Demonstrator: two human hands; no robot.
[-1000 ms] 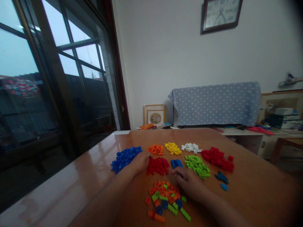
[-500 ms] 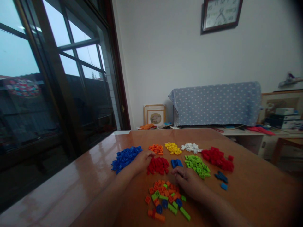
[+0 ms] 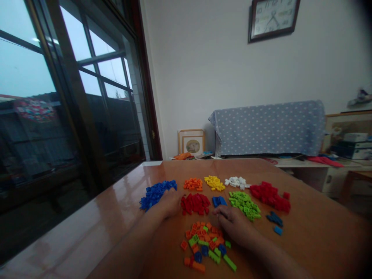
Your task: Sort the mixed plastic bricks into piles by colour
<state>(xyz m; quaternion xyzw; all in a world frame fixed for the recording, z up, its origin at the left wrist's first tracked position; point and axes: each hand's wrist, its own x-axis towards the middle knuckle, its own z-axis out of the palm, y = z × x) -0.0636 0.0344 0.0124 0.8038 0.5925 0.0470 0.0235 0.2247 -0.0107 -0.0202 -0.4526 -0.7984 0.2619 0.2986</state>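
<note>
At the right edge of the pile of blue bricks (image 3: 154, 195) is my left hand (image 3: 171, 202). Its fingers point away from me and are mostly hidden behind the back of the hand. Just right of it lies a heap of red bricks (image 3: 195, 204). My right hand (image 3: 232, 221) rests low over the table, its fingers curled together; whatever they may hold is hidden. Beyond that hand sit a few blue pieces (image 3: 219, 201), with light green bricks (image 3: 245, 204) to its right. A mixed heap of orange, green and blue bricks (image 3: 203, 234) lies nearest to me.
Farther back are small piles of orange bricks (image 3: 193, 184), yellow bricks (image 3: 214, 183) and white bricks (image 3: 236, 182). A larger red pile (image 3: 269, 196) lies right, with dark blue pieces (image 3: 274, 219) before it. The wooden table (image 3: 116, 217) borders a window on the left.
My left hand has drawn back left, from beside the red and orange heaps to the blue pile's edge. My right hand stays in place, curled. The camera view has shifted slightly.
</note>
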